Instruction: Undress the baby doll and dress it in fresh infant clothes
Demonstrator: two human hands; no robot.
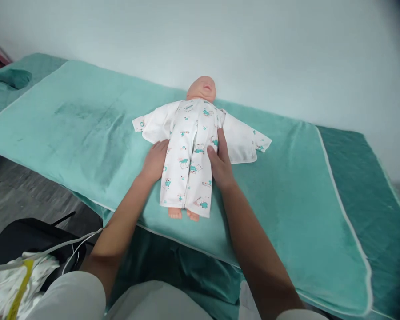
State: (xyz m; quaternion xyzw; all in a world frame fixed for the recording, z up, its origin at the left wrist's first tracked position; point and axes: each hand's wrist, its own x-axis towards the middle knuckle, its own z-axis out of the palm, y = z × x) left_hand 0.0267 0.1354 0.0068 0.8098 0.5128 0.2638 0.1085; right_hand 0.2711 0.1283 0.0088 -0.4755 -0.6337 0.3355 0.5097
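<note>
A baby doll [202,89] lies on its back on a green-covered bed, head away from me and bare feet towards me. White printed baby trousers [186,178] cover its legs and reach up over the torso. Spread out at both sides are the sleeves of a white baby shirt [242,138]. My left hand [156,161] is against the trousers' left side, its fingertips partly hidden at the fabric. On the other side, my right hand [222,164] grips the trousers' edge, thumb on top and index finger pointing towards the shirt.
The green bed cover [280,209] has white piping, and a face hole [13,79] shows at the far left. A pale wall [253,49] stands behind. At lower left, crumpled white cloth [23,280] lies on a black chair [30,235], with a cable [66,242] crossing near my left arm.
</note>
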